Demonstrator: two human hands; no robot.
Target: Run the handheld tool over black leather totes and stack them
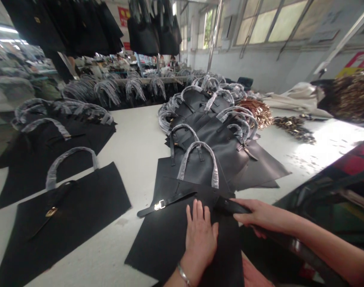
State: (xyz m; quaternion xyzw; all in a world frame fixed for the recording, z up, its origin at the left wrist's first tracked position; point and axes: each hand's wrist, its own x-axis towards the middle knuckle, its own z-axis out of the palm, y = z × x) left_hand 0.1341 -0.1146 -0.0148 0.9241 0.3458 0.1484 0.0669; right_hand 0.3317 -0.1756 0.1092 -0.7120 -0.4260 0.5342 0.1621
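Observation:
My left hand (200, 239) lies flat, fingers spread, on a black leather bag panel (158, 247) near the table's front edge. My right hand (255, 217) grips a black leather bag handle (230, 206); its flat end rests on the panel's upper right, and the rest curves back below my forearm. Just beyond my left fingertips, a thin strap with a gold buckle (159, 205) lies across the panel. A plastic-wrapped handle (213, 159) arches up from the panel's top edge.
Another black panel with a wrapped handle (77, 211) lies to the left, with more panels (50, 147) behind it. Overlapping panels (235, 155) are heaped ahead. Buckled straps (295, 127) pile at right on the white table (134, 139). Black bags (154, 32) hang above.

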